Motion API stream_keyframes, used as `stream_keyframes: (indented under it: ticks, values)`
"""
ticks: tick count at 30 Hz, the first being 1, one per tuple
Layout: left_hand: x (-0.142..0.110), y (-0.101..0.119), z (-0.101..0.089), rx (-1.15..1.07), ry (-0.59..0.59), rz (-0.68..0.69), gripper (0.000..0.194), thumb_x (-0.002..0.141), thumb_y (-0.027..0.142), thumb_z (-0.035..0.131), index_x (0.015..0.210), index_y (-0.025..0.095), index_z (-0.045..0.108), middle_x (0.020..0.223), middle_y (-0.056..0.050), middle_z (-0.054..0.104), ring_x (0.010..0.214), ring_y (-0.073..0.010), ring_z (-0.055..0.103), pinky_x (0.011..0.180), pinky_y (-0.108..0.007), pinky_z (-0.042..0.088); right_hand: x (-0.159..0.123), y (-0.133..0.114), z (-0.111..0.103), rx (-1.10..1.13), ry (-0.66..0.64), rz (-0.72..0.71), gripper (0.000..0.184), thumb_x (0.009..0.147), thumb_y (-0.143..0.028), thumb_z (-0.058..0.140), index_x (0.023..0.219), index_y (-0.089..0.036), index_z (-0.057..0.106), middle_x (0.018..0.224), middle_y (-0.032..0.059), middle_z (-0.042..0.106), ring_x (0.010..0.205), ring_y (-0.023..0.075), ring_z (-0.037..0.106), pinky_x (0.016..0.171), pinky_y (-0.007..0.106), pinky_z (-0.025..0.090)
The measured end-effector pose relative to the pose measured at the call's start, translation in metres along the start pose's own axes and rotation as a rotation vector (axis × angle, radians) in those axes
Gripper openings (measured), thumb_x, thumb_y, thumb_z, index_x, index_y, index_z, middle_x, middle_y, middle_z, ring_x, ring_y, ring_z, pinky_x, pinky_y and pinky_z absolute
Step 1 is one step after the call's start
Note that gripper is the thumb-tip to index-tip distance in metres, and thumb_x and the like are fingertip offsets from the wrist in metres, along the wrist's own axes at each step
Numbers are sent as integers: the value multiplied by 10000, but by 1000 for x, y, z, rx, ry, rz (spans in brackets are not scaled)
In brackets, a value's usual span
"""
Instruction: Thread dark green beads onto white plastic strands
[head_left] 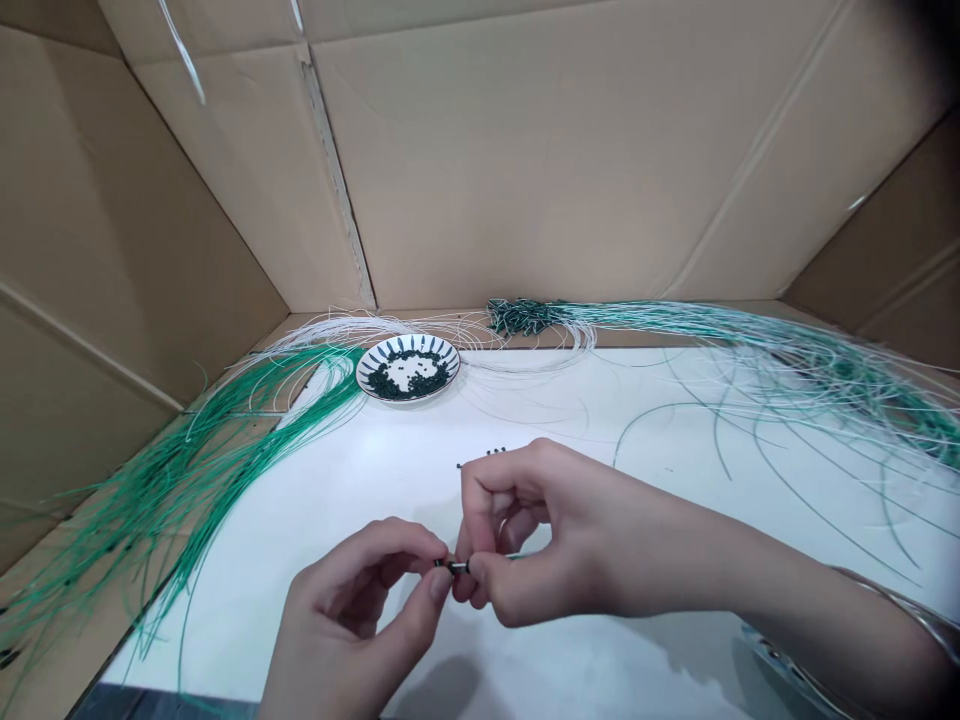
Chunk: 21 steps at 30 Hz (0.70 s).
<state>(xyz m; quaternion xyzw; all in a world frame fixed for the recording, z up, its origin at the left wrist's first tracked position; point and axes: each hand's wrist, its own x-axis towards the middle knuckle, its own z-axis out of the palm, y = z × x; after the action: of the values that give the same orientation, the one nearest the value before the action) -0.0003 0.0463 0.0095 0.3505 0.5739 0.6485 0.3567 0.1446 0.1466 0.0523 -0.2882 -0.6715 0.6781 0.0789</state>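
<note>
My left hand [367, 610] is closed, with thumb and forefinger pinching one end of a tiny dark part [455, 567] that has a pale, shiny middle. From the other side, my right hand [540, 530] pinches the thin wire [517, 556] close behind this part. Between the two sets of fingertips only a short stretch of it shows. Just beyond my right knuckles, several small dark pieces [496, 451] lie on the white board [360, 480]. Farther back stands a striped plate [409, 342] holding many small dark pieces.
Loose green wires [217, 470] spread along the left side. A bundle of green and white wires [675, 318] with dark tips [521, 316] runs along the back to the right. Cardboard walls [525, 150] enclose the board. Part of a dish [780, 665] shows beneath my right forearm.
</note>
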Motion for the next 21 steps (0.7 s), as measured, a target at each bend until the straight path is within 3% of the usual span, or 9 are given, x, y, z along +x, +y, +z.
stream_keyframes:
  ticks: [9,18,21]
  values:
    - [3,3,-9,103,-116,-32,172,633,149,738,605,311,789,622,66,745,611,-110,657,633,-134,521,2,-4,-7,-16,-86,80,153,672,-173,741,711,-185,594,737,-1,694,796,185,662,717,285,506]
    - [6,0,-9,34,-57,-73,125,583,161,826,564,279,790,591,10,737,577,-139,664,578,-163,529,2,-2,-4,50,-74,30,176,676,-151,753,688,-192,583,716,-5,698,792,180,673,718,283,510]
    - [7,-5,-12,3,-113,-88,127,574,169,881,604,265,804,617,-5,746,593,-141,670,572,-157,528,2,-2,-3,87,-60,23,181,675,-138,756,692,-189,583,684,-17,670,781,176,668,736,290,498]
